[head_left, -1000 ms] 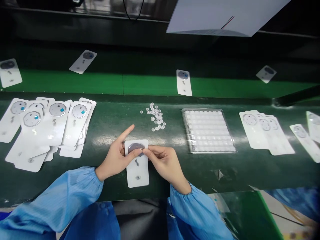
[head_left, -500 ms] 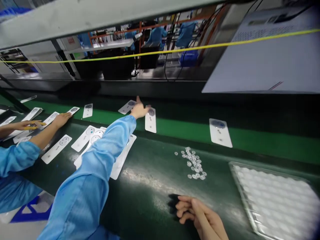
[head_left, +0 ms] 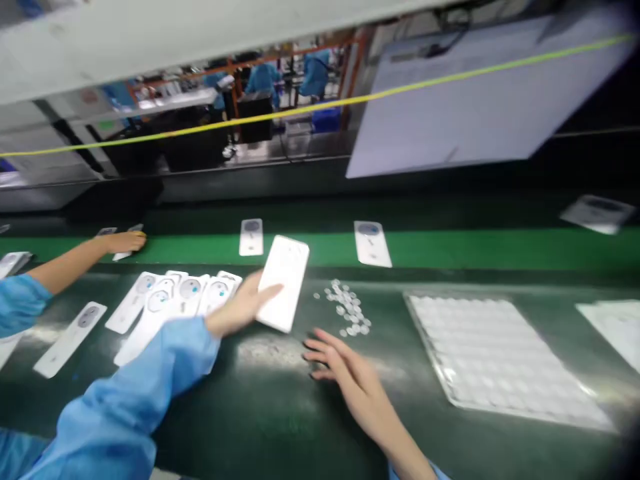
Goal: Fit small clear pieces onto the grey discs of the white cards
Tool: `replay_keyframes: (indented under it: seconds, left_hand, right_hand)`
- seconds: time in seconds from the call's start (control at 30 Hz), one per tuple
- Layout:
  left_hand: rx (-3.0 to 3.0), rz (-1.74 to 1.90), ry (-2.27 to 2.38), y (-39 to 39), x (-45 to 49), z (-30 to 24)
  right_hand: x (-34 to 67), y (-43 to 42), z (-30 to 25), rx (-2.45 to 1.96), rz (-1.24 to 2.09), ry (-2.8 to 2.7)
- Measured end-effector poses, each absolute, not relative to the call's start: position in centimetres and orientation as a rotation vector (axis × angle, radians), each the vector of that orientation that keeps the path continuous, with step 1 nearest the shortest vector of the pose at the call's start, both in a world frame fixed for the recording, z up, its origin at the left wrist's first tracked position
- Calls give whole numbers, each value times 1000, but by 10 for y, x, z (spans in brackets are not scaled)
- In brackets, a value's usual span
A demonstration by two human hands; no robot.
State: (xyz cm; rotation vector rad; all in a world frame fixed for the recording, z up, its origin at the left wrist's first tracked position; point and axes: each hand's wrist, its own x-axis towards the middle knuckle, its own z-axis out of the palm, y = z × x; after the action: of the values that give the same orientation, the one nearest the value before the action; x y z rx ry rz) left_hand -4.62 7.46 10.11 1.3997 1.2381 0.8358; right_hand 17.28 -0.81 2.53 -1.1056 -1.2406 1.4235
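My left hand (head_left: 243, 305) grips the lower left edge of a white card (head_left: 286, 280), holding it tilted above the work surface with its plain side showing. Under my left wrist lies a loose pile of white cards (head_left: 187, 293) with grey printed circles, some bearing a small blue dot. My right hand (head_left: 345, 370) hovers over the green surface, fingers spread and holding nothing. Just beyond its fingertips is a scatter of small clear rings (head_left: 349, 310). To its right sits a clear tray (head_left: 430, 357) filled with rows of white round pieces.
Behind the work surface runs a green conveyor belt (head_left: 465, 250) carrying spaced cards (head_left: 373, 243). A co-worker's hand (head_left: 125, 243) reaches to a card on the belt at left. Another card (head_left: 70, 340) lies apart nearby. A yellow cord (head_left: 280, 113) crosses overhead, and a white sheet hangs behind.
My left hand has come back from the belt and now holds a card. My right hand has moved forward and left towards the rings, fingers spreading. The view has swung right.
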Motion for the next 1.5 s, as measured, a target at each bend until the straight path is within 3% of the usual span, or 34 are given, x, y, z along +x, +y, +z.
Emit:
replay_keyframes:
  seconds: [0.13,0.3,0.5,0.83,1.03,1.27,1.37,1.5]
  left_hand:
    - [1167,822,1132,11,-12,56]
    - [775,967,1072,2,6,38]
    - [937,1016,1235,3,14,38]
    - [1284,979,1157,-5,7,31]
    - [1226,950,1105,-8,5,32]
    - [1023,956,1030,-4,3,33]
    - [801,897,967,-2,2,35]
    - [706,908,941,0,4,41]
  right_hand:
    - [163,-19,31,-1063,1523,-1372]
    - [175,-42,26,-1237,1416,-1677]
    - [181,-35,39,-1157,488,-1796]
    - [187,-20,28,-1100,-9,-2160]
    - [181,-19,33,-1171,156,-2087]
    - [175,-16,45,-1224,936,-1496]
    - [228,-37,51,-1293,954,-1294]
    - [357,-110,41,-1691,637,-667]
